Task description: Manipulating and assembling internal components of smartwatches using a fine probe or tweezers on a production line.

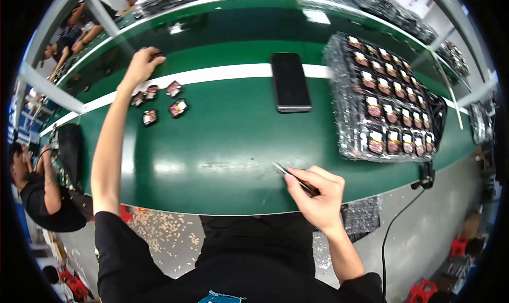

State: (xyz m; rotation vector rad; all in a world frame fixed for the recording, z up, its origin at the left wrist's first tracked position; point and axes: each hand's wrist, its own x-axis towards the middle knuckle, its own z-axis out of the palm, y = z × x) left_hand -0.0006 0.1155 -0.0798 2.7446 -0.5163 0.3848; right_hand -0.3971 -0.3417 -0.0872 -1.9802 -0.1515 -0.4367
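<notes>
My left hand (pixel 141 67) reaches to the far left of the green table (pixel 233 144), its fingers closed at a small dark piece (pixel 159 54) mostly hidden by them. Just nearer than that hand lie several small black pieces with red and white labels (pixel 178 107), loose on the green surface. My right hand (pixel 322 192), over the table's near edge, grips a pair of tweezers (pixel 298 180). Their silver tips point left and away from me, touching no piece.
A black phone (pixel 290 83) lies at the far middle. On the right, stacked clear plastic trays (pixel 343 109) hold rows of similar labelled pieces. A black cable (pixel 389 228) hangs off the right edge. At the left sits another person (pixel 47 191), beside a black object (pixel 70 154).
</notes>
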